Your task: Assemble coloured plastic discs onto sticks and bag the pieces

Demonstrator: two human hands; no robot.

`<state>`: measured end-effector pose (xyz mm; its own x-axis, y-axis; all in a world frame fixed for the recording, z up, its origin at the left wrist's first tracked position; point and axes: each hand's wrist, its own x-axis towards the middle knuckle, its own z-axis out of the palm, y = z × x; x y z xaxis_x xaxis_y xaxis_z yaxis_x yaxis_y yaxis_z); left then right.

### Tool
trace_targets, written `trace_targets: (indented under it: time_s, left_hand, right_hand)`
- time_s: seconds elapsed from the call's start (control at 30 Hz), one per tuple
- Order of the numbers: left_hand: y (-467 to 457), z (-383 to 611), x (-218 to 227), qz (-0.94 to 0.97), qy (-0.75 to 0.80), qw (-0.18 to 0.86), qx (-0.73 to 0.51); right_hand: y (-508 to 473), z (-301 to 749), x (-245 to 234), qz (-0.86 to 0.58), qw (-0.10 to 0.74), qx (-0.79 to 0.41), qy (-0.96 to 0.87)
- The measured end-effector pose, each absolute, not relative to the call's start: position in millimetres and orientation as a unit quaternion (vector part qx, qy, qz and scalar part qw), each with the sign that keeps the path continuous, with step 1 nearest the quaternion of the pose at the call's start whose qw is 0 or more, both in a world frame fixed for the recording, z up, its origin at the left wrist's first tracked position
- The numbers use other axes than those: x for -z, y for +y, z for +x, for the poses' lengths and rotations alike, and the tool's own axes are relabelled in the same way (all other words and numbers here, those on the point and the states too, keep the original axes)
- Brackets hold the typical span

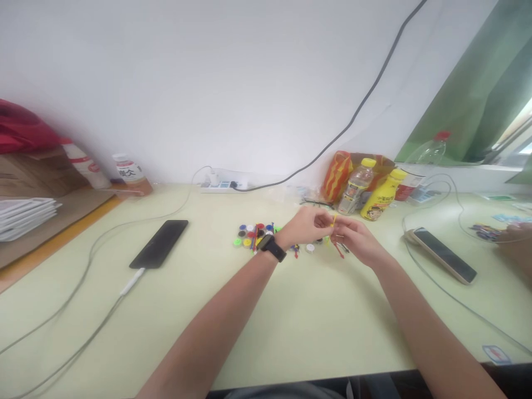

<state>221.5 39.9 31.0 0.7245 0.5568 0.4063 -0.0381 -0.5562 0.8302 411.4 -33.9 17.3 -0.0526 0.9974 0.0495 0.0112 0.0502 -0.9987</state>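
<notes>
My left hand (306, 226), with a black watch (272, 247) on its wrist, is closed in a pinch above the table. My right hand (358, 239) meets it fingertip to fingertip, also pinching. Between their fingers is a thin yellow plastic piece (334, 220), partly hidden and too small to make out fully. Beneath and left of the hands lie several small round discs in blue, white, red, green and yellow, among them a green disc (237, 243) and a white disc (310, 249). Thin arrow-shaped pieces lie there too, such as a red arrow (339, 252) below my right hand.
A black phone (160, 244) on a charging cable lies left; another phone (445, 255) lies right. Behind stand a clear bottle (356, 185), a yellow bottle (383, 195) and a power strip (224, 187). Another person's hand (517, 244) is at the right edge, near small coloured pieces (486, 231).
</notes>
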Motion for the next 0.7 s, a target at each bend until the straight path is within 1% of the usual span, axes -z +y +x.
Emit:
trace_targets:
  time_s: [0.17, 0.23, 0.3, 0.37, 0.43, 0.47, 0.53, 0.6, 0.7]
  left_hand:
    - [37, 225, -28, 0.824, 0.171, 0.427, -0.331]
    - [35, 227, -27, 0.829, 0.177, 0.417, -0.328]
    - [31, 228, -26, 0.835, 0.174, 0.415, -0.317]
    - [29, 230, -24, 0.849, 0.169, 0.405, -0.294]
    - [28, 233, -20, 0.873, 0.159, 0.378, -0.265]
    - [27, 234, -17, 0.885, 0.151, 0.361, -0.252]
    - [28, 236, -10, 0.907, 0.136, 0.328, -0.227]
    - [28, 236, -5, 0.925, 0.137, 0.292, -0.202]
    - [30, 232, -5, 0.947, 0.161, 0.229, -0.157]
  right_hand:
    - [-35, 410, -16, -0.496, 0.476, -0.483, -0.542]
    - [-33, 415, -13, -0.526, 0.461, -0.451, -0.554]
    - [-28, 424, -8, -0.582, 0.448, -0.36, -0.575]
    - [-22, 438, 0, -0.64, 0.425, -0.22, -0.601]
    - [-16, 453, 11, -0.672, 0.384, -0.1, -0.626]
    - [-14, 460, 16, -0.682, 0.361, -0.066, -0.633]
    - [-11, 470, 26, -0.695, 0.312, -0.051, -0.646]
    - [-10, 474, 32, -0.695, 0.271, -0.073, -0.662]
    - [-11, 469, 34, -0.684, 0.242, -0.091, -0.682]
